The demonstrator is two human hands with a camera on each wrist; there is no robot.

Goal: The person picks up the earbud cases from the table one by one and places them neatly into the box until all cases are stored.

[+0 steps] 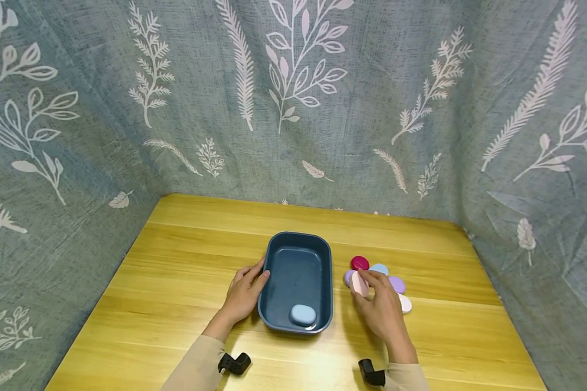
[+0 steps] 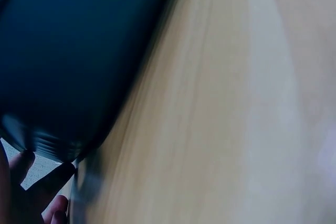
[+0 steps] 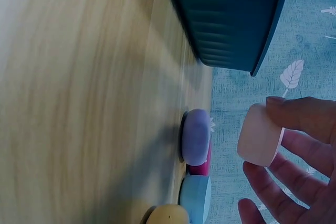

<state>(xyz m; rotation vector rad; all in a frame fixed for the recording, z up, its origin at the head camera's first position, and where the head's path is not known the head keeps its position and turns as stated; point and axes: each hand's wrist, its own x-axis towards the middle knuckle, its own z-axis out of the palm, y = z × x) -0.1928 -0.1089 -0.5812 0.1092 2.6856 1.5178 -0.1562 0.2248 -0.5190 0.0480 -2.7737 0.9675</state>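
My right hand [image 1: 382, 308] pinches a pale pink soap bar [image 3: 259, 136] between thumb and fingertips, raised off the table. Several other soap bars lie grouped by that hand: a red one [image 1: 359, 263], a light blue one [image 1: 379, 269], a lilac one [image 1: 397, 284] and a white one [image 1: 405, 303], partly covered by the hand. A second lilac bar [image 3: 196, 137] shows below the pink bar. My left hand [image 1: 242, 293] rests against the left side of a dark blue basin [image 1: 331, 282], its extended fingertips touching the outer wall. Inside the basin's near end sits a light blue soap bar [image 1: 303, 315].
The wooden table [image 1: 186, 282] runs back to a grey-blue leaf-patterned curtain [image 1: 283, 152], which also hangs along both sides. A yellow bar [image 3: 168, 215] lies at the bottom of the right wrist view, beside a light blue bar.
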